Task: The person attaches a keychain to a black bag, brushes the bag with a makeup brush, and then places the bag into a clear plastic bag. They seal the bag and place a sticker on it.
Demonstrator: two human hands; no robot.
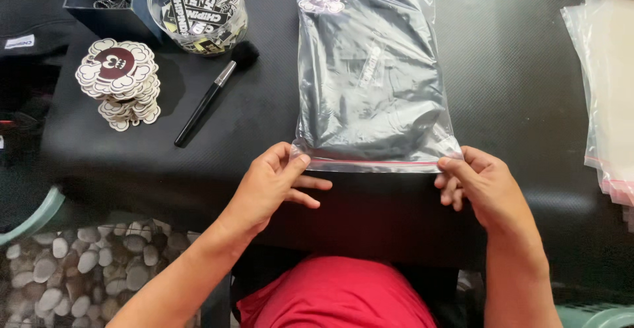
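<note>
Clear plastic zip bag (373, 77) stuffed with a folded dark garment lies flat on the black surface (515, 83), red seal strip at the near edge; left hand (274, 184) fingers pinch its near-left corner; right hand (477, 184) fingers pinch the near-right one; round cloud-shaped sticker inside, up top.

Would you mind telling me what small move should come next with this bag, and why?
Probably run the fingers along the red zip strip: the left hand and right hand pinch the clear bag's near corners, with the dark garment fully inside.
</note>
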